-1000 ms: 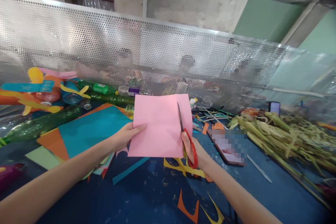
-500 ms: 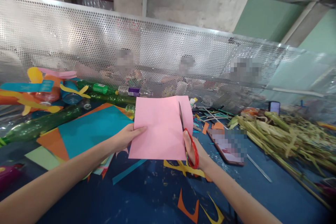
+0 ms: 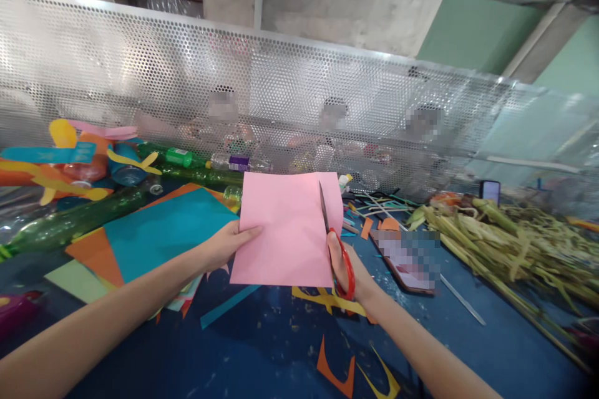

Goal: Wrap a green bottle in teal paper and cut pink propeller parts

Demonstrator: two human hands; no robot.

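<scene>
A sheet of pink paper (image 3: 285,230) is held up above the blue table. My left hand (image 3: 231,242) pinches its left edge, thumb on the front face. Red-handled scissors (image 3: 347,271) are in my right hand (image 3: 349,268), at the sheet's right side. Their dark blade points up across the paper, with a cut running along it and a pink strip curving away to the right. Below the sheet lie a blue paper strip (image 3: 229,307) and a yellow cutout (image 3: 327,300).
Stacked coloured paper (image 3: 163,230), green bottles (image 3: 79,215) and paper-winged bottle models lie left. On the right are a phone (image 3: 405,262) and dried husks (image 3: 496,243). A perforated metal screen (image 3: 281,87) stands behind, reflecting people. Orange scraps (image 3: 337,371) lie near the front.
The pink sheet has shifted very slightly right and down. Both hands keep nearly the same places and grips.
</scene>
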